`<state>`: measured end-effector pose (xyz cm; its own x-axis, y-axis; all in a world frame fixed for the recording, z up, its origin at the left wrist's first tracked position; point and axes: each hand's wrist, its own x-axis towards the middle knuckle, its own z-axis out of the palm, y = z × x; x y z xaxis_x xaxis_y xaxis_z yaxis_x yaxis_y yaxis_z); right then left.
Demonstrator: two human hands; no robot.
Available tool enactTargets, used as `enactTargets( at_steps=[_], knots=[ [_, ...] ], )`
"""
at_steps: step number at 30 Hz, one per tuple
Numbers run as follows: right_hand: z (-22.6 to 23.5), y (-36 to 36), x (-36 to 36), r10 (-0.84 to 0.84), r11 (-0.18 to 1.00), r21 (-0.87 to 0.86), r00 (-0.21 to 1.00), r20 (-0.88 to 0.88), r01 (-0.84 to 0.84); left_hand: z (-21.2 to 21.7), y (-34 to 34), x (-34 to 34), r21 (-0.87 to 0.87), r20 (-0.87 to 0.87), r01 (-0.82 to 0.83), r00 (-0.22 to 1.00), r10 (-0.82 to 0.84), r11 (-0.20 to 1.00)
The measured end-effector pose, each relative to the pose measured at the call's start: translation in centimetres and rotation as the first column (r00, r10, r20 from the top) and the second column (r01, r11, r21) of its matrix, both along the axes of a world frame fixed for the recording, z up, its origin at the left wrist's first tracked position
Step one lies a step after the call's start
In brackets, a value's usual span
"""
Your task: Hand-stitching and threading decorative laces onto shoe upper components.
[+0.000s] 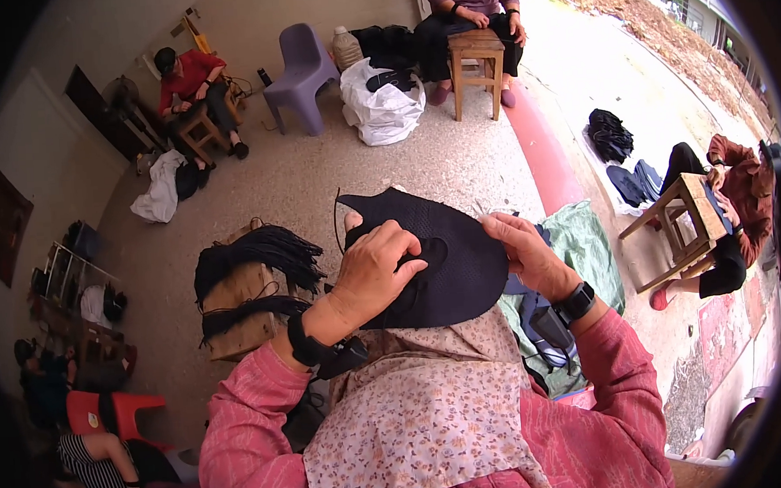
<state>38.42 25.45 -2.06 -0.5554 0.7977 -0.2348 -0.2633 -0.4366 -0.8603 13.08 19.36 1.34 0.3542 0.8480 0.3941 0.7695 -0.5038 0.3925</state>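
A black knit piece (462, 262), shaped like a shoe upper with a pointed corner, is spread out above my lap. My left hand (370, 276) lies over its left part, with thumb and forefinger pinched together on the dark fabric near its middle. At the right edge, my right hand (532, 256) grips the piece between thumb and fingers. Something thin and pale shows beside that thumb, too small to name. Beside my left forearm, bundles of black cords (254, 255) lie across a wooden stool (241, 336).
A green sack (589, 247) with dark blue pieces stands by my right forearm. Ahead are a purple chair (300, 76) and a white sack (383, 107). Several people sit around, some at wooden stools (476, 49). A red chair (117, 413) stands at the lower left.
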Motion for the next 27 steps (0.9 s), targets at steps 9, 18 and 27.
enactTargets(
  at_steps=[9, 18, 27],
  knots=[
    [-1.3, -0.5, -2.1, 0.282, 0.914, 0.270, 0.953, 0.108, -0.302, -0.4, 0.9, -1.2, 0.191, -0.079, -0.079, 0.992, 0.096, 0.978],
    [-1.9, -3.0, -1.3, 0.361, 0.922, 0.104, 0.925, 0.120, -0.374, 3.3, 2.2, -4.5, 0.347, -0.130, -0.132, 0.974, 0.187, 0.929],
    [-2.0, -6.2, -2.2, 0.171, 0.983, 0.063, 0.985, -0.006, -0.171, -1.0, -4.2, -0.6, 0.183, -0.114, 0.034, 0.993, -0.014, 0.983]
  ],
)
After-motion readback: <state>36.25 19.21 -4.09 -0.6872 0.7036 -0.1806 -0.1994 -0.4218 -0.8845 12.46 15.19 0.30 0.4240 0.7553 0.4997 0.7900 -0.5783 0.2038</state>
